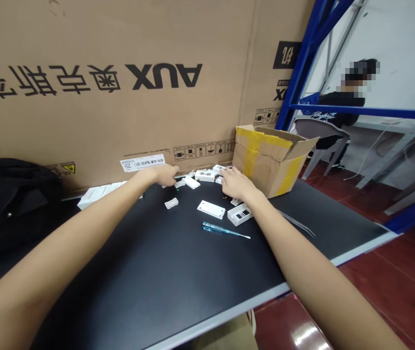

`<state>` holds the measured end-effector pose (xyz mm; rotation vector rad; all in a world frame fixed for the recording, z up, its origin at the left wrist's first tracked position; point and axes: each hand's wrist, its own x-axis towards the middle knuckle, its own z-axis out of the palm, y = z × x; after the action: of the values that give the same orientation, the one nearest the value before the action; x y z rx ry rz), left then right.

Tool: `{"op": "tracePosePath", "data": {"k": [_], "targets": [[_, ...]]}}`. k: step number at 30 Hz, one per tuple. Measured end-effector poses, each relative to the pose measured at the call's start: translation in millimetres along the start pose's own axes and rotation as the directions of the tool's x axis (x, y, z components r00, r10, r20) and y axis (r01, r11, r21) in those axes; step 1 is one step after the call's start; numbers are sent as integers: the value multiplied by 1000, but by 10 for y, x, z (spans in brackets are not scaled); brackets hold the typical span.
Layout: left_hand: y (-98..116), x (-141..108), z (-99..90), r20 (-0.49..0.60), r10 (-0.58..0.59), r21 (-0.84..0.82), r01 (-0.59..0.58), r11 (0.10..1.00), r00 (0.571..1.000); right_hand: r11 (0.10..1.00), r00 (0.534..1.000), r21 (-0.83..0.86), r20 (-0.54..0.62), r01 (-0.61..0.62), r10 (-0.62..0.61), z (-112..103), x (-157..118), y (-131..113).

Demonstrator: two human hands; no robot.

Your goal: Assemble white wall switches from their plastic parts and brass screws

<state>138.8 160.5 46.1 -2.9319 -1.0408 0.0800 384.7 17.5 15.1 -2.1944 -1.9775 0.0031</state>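
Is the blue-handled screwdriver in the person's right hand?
No, the blue-handled screwdriver lies on the black tabletop, apart from the right hand.

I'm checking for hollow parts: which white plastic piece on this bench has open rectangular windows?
The white plastic housing just below the right hand: its top has rectangular cut-outs showing into it, unlike the flat white plate beside it, which has a closed face.
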Motion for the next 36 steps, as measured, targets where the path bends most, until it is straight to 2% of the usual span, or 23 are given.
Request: {"op": "tracePosePath", "data": {"k": [2, 4, 7, 11, 21, 28, 34, 36], "targets": [[110, 151, -47, -73, -17, -1, 17, 1000, 997, 1000, 1000, -1, -1, 12, -12, -1, 21, 1], [244, 320, -75, -120, 21, -8, -22, 1000, 992, 1000, 1000, -13, -14, 16, -16, -19, 21, -18], [422, 565, -72, -80, 78, -16, -80, 997, 994, 999, 999, -49, -46, 8, -10, -54, 1, -45], [530, 768, -41, -4, 84, -46, -84, 995, 996, 996, 996, -93, -92, 0, -8, -57, -5, -30], [592, 775, -85, 48, 172, -111, -166, 980, 984, 998, 980, -57, -199, -25, 14, -108, 27, -50], [659, 790, -179, 12, 29, -79, -28, 997, 1000, 999, 947, -11, -319, -42, 36, -208, -25, -91], [743, 810, -209, 105, -17, -119, 30, 992, 994, 996, 935, 2, -346, -84, 80, -193, -17, -103], [764, 809, -216, 93, -31, -139, 44, 989, 995, 996, 926, 4, -367, -93, 88, -198, -23, -114]]}}
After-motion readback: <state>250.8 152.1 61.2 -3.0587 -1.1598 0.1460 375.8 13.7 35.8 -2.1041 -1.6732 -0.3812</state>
